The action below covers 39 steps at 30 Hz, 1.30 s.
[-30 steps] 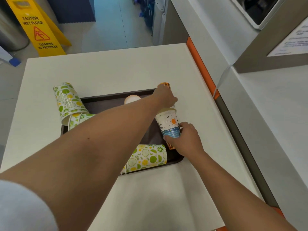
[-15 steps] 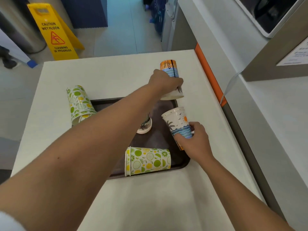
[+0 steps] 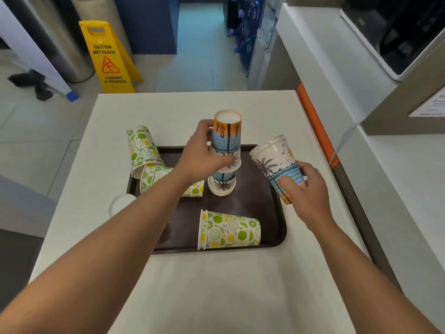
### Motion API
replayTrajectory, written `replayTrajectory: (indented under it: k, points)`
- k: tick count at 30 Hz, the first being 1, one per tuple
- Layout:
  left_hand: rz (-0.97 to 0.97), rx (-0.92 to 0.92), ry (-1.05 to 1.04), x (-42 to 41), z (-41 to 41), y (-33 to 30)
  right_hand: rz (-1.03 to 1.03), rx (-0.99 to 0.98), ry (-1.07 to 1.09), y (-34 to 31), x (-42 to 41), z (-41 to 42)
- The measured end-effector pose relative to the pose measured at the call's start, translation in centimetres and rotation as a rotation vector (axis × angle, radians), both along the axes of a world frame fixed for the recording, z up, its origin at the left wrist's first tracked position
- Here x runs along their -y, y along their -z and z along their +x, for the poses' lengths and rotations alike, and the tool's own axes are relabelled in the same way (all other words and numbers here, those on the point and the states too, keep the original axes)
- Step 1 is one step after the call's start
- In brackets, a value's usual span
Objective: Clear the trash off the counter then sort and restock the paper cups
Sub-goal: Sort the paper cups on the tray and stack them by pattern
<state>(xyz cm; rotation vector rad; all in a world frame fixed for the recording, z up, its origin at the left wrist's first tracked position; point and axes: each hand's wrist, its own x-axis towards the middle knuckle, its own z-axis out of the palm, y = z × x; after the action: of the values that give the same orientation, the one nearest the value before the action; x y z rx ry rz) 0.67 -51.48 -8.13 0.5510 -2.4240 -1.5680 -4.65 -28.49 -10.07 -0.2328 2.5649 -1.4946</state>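
Over the tray point(image 3: 265, 196) we've now got the left hand point(image 3: 202, 157) wrapped round an upside-down beach cup point(image 3: 226, 141), which it has carried in from the far counter edge and is lowering onto the upturned beach stack point(image 3: 222, 183) standing mid-tray. A second ago that cup was still off past the tray's back corner. Our right hand point(image 3: 305, 189) has lifted its own beach cups point(image 3: 277, 162), rim up and tilted, fingers curled round the base; looks like two nested.

So the beach sorting seems nearly done, while the lime cups point(image 3: 144, 150) still lie tipped at the tray's left edge and one lime cup point(image 3: 230, 230) lies at the front. No trash visible on the counter point(image 3: 216, 285).

Only readable text: the yellow sign point(image 3: 108, 59), "CAUTION WET FLOOR / CLEANING IN PROGRESS". Cups show prints, no brand.
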Motion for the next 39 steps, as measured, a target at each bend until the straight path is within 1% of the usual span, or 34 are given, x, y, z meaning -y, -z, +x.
replayTrajectory:
  k: [3, 6, 9, 12, 15, 17, 20, 22, 27, 33, 37, 39]
  points:
    - [-0.041, 0.062, 0.025, -0.2, 0.4, 1.9, -0.006, -0.048, -0.028, -1.9, 0.5, -0.2]
    - [-0.132, 0.115, 0.004, -0.4, 0.7, 3.5, 0.023, -0.097, -0.049, -4.3, 1.1, -0.6]
    - [-0.135, 0.139, 0.018, -0.7, 1.0, 4.4, 0.085, -0.15, -0.048, -6.9, 2.0, -0.9]
    - [-0.171, 0.167, 0.036, -1.0, 1.3, 5.3, 0.245, -0.237, -0.087, -9.1, 3.2, -1.2]
    - [-0.218, 0.214, 0.036, -1.4, 2.0, 6.4, 0.441, -0.277, -0.201, -10.7, 5.2, -1.5]
    - [-0.243, 0.222, 0.035, -1.5, 2.4, 7.0, 0.529, -0.292, -0.276, -11.0, 6.7, -1.6]
    - [-0.279, 0.227, 0.054, -1.6, 2.8, 7.5, 0.562, -0.314, -0.378, -10.3, 8.9, -1.6]
    - [-0.265, 0.237, 0.056, -1.5, 2.9, 7.7, 0.618, -0.335, -0.432, -9.5, 10.1, -1.6]
    - [-0.139, 0.252, 0.048, -1.9, 2.9, 8.3, 0.769, -0.35, -0.496, -7.2, 10.9, -1.0]
    - [-0.018, 0.322, 0.059, -1.6, 3.3, 8.4, 0.86, -0.235, -0.51, -3.4, 10.1, -0.9]
    - [-0.073, 0.282, 0.055, 0.0, 3.7, 6.6, 0.812, -0.219, -0.509, -1.0, 9.6, -0.8]
    - [-0.155, 0.237, 0.044, 1.1, 4.2, 5.4, 0.783, -0.215, -0.488, -0.7, 9.5, -0.7]
